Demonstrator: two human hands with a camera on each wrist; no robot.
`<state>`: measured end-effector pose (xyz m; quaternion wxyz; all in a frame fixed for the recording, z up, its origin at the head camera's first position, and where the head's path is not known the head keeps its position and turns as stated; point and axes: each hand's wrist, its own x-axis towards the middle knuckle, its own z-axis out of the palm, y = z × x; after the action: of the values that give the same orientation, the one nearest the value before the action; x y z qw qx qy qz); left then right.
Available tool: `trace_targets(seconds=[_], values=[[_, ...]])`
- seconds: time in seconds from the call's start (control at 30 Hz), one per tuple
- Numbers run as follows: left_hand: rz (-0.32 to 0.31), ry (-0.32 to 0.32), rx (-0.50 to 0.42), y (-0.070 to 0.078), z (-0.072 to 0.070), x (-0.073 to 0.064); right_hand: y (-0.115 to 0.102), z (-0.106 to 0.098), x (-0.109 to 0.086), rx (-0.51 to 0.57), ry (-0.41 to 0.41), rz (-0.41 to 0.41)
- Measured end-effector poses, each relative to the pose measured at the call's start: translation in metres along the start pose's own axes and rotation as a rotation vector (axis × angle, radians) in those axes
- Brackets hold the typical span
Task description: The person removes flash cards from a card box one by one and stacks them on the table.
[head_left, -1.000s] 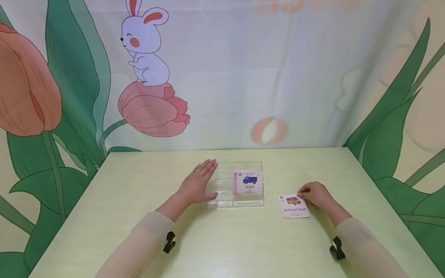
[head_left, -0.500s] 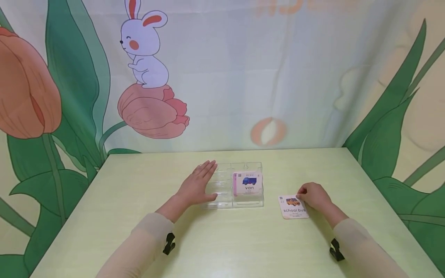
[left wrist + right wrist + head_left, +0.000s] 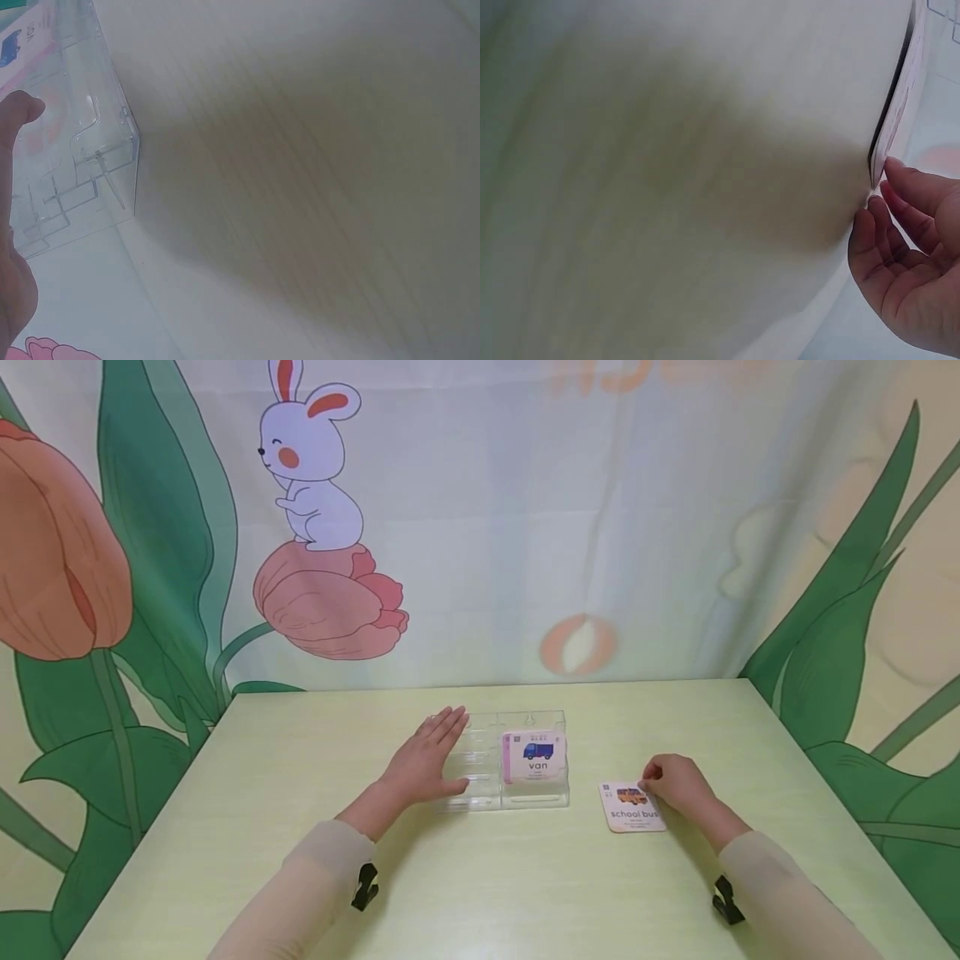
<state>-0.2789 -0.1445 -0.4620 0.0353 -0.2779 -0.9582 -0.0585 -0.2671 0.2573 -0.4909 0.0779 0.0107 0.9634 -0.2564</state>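
My left hand (image 3: 420,764) lies along the left side of a clear plastic card rack (image 3: 534,802), fingers straight and thumb spread over its lower left part. In the left wrist view the thumb (image 3: 21,111) shows over the stepped transparent rack (image 3: 97,135). A "van" card (image 3: 536,760) with a blue truck sits in the rack's right column, a pink edge of another card behind it. To the right of the rack, my right hand (image 3: 678,783) pinches the upper right corner of a "school bus" card (image 3: 626,820). The right wrist view shows this card (image 3: 896,105) edge-on at the thumb tip.
A pale yellow-green table (image 3: 480,885) carries the rack and cards. Behind its far edge hangs a cloth backdrop (image 3: 480,568) printed with a rabbit and tulips. A black buckle (image 3: 365,887) hangs by the left sleeve, another buckle (image 3: 726,902) by the right.
Between one second and half a second ago, the right hand shifts very slightly left over the school bus card's corner. Since then almost nothing moves; the left hand stays on the rack.
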Motion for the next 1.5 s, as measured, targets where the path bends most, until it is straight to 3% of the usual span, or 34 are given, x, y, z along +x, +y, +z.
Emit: trace_targets(seconds=[0.43,1.5], values=[[-0.003,-0.012,-0.007,0.0,-0.001,0.0,-0.005,-0.014,-0.002,0.039,-0.028,0.01],[-0.01,0.007,0.02,0.001,-0.001,-0.001,-0.02,-0.053,-0.011,0.083,0.052,-0.075]])
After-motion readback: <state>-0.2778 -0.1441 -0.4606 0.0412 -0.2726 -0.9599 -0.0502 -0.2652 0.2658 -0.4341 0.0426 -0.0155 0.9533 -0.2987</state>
